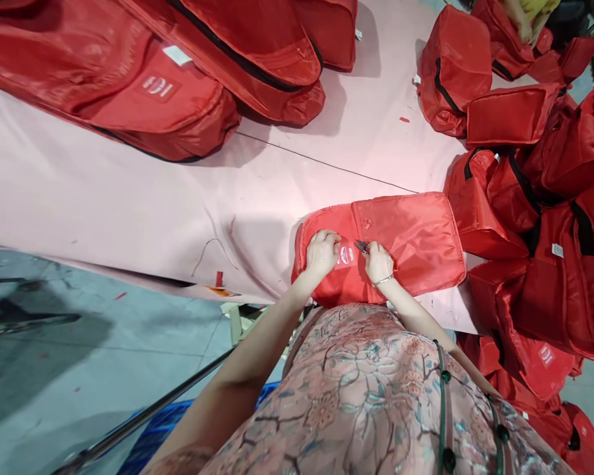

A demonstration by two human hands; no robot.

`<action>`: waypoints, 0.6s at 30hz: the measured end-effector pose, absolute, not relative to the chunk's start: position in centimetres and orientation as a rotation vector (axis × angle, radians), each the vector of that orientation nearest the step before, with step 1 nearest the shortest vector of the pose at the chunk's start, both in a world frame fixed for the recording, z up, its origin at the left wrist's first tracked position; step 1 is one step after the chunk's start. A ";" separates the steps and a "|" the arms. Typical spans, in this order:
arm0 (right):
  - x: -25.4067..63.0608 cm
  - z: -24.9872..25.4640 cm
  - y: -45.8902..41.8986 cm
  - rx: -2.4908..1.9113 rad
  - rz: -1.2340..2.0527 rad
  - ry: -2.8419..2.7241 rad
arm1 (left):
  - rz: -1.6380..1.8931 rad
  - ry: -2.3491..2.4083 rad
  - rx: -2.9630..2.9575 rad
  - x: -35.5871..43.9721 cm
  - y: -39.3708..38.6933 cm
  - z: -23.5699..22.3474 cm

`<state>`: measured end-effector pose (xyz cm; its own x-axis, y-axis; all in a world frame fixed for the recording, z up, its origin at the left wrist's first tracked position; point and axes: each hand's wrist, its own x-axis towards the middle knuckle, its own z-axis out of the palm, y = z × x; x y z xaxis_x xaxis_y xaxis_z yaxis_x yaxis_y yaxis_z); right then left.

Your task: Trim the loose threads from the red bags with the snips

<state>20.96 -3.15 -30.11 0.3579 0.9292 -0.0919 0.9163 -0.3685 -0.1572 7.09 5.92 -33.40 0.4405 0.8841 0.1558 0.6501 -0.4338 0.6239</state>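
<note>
Both forearms (247, 356) are stretched forward, hands held near each other.
The left hand (321, 253) is laid palm down, its fingers bent; the right hand (379, 264) is curled, its fingers turned toward the left.

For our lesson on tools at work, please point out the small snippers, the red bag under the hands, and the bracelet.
Small snippers (362, 247): head view, on the blades.
Red bag (416, 237): head view, on the smooth panel toward the picture's right.
Bracelet (383, 281): head view, on its band.
</note>
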 end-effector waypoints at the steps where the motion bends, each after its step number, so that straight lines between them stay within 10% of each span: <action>1: 20.9 -30.1 -3.1 -2.536 0.248 -1.720 | 0.634 1.289 2.241 7.1 6.1 -33.4; 18: 20.2 -29.7 -3.2 -2.621 0.257 -1.763 | 0.686 1.262 2.321 6.9 5.9 -34.4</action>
